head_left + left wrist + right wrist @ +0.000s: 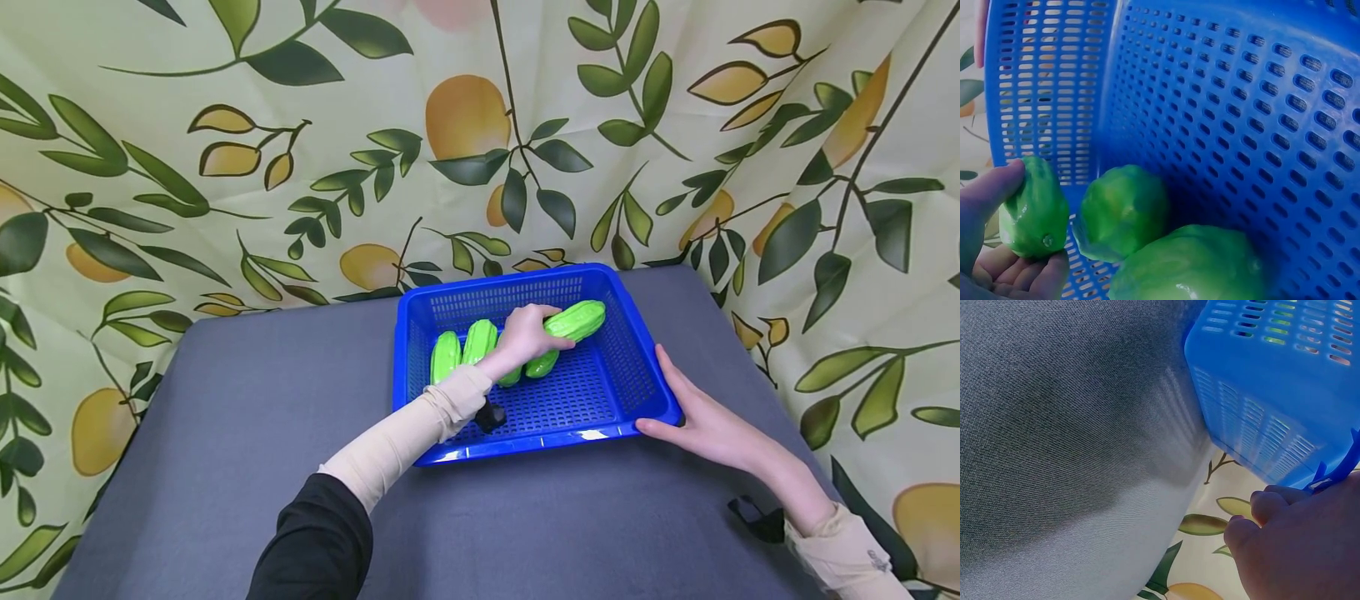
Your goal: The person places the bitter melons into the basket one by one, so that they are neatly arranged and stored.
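A blue plastic basket stands on the grey table with several green ridged gourds in it. My left hand grips one gourd, its thumb along the near side, over the basket's right half. In the left wrist view that held gourd sits between thumb and curled fingers, beside two others. Left of the hand lie a gourd and another gourd; more are partly hidden beneath it. My right hand holds the basket's front right corner, thumb at the front rim, fingers at the side rim.
The grey tabletop extends left of the basket and in front of it. A leaf-and-fruit patterned cloth hangs close behind the table and along its sides. A black strap hangs by the right wrist.
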Demonstrator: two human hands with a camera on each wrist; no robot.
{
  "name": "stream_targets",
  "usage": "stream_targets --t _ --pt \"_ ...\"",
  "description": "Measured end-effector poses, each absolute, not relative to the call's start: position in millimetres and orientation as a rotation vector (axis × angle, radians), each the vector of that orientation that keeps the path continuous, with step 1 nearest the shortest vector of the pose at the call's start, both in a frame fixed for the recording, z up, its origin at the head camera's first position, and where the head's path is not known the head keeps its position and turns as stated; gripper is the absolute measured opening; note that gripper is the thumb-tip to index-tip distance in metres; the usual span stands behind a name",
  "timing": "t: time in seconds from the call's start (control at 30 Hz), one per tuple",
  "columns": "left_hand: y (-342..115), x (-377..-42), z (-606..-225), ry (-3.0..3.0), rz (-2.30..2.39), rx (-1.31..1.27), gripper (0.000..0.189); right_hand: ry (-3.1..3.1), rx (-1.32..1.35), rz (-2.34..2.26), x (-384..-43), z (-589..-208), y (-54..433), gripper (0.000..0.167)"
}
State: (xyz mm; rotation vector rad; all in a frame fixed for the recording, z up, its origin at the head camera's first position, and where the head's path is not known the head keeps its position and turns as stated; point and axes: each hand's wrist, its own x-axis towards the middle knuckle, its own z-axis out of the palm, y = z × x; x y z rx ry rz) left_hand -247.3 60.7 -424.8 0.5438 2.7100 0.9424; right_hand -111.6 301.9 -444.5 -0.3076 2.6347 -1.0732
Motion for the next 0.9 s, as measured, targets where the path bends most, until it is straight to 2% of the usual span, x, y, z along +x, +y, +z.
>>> stream_targets --t 0.9 --pt "66.9 -238.5 -432.2 2.707 0.687 0.814 0.066 2.645 -0.328 -1.075 -111.8 -445.8 303.5 0.103"
